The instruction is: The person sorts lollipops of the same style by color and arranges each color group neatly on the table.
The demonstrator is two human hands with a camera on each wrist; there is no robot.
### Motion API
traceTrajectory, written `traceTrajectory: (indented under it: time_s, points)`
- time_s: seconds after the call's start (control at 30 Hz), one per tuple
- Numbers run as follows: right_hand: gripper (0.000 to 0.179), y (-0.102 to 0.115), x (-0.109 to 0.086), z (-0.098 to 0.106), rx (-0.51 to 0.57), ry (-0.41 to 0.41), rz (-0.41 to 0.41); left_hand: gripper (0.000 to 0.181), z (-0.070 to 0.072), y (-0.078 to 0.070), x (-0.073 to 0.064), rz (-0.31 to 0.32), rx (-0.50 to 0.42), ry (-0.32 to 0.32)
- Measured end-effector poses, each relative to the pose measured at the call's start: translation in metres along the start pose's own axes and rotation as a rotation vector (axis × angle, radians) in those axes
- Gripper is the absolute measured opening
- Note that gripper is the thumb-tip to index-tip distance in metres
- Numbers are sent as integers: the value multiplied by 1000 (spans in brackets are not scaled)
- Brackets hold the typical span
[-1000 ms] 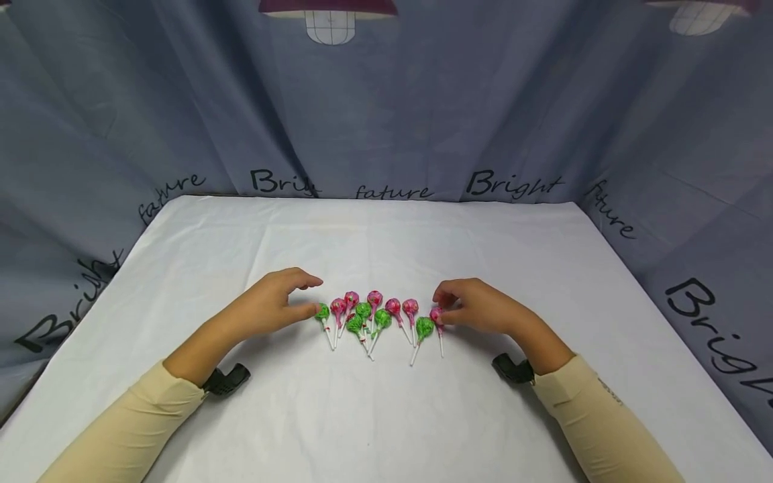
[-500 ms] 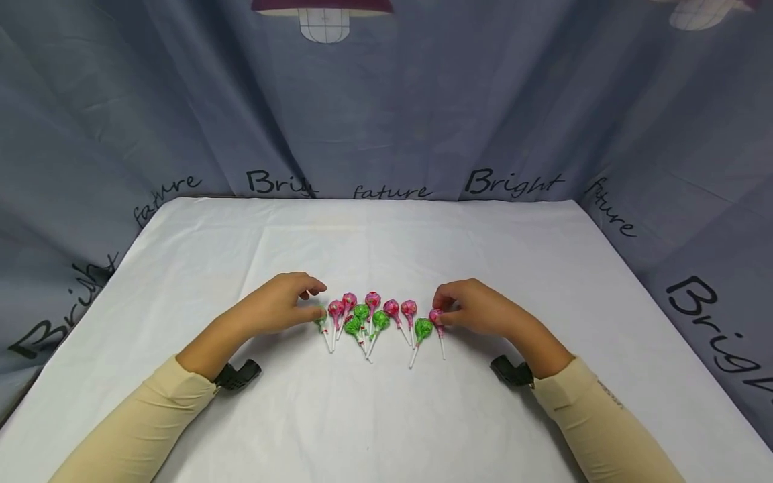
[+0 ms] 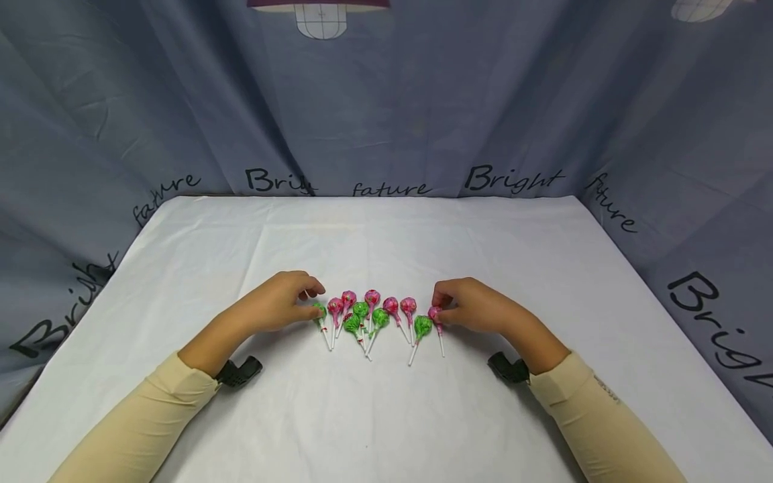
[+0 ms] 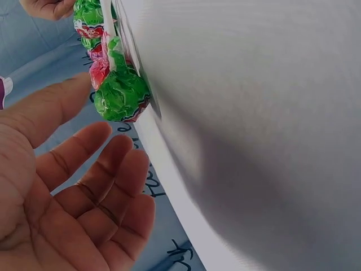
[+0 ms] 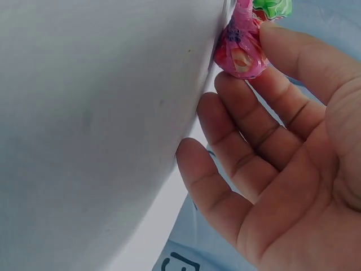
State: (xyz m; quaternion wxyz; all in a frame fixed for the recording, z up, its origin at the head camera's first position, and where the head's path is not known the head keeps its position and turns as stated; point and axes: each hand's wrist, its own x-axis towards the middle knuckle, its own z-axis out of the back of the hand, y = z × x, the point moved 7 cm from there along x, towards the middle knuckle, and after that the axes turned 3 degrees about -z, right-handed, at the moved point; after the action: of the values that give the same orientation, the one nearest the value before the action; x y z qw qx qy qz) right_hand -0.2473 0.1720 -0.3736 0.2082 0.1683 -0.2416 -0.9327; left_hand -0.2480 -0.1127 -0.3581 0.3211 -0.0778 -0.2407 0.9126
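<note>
Lying in an uneven row across the middle of the white-covered worktop (image 3: 386, 416), eleven wrapped lollipops (image 3: 380, 318), pink and green, with sticks directed mostly toward the near side, are flanked by two hands. At the left end, a green lollipop (image 4: 121, 96) is partly covered, in the head view, by the thumb of the left hand (image 3: 274, 303); that grip is held loosely parted, the fingers bent and well separated from the thumb, with nothing clasped. At the right end, a pink lollipop (image 5: 241, 53) is framed between the thumb and fingers of the right hand (image 3: 474, 303); that grip is narrowly parted around the wrapped head, and whether it is pinched cannot be told. Behind, the worktop is bordered by a lettered grey-blue curtain (image 3: 392, 100).
</note>
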Motion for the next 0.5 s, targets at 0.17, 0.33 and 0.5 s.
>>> traceTrajectory:
  time_s: [0.17,0.33,0.5]
  points:
    - [10,0,1,1,-5,0,3,30,-1,1,0,1,0,0]
    - [11,1,0,1,-3,-1,9,24,-4,3,1,-2,-17,9]
    - [11,0,0,0,2,0,-3,17,-5,3,2,1,-31,21]
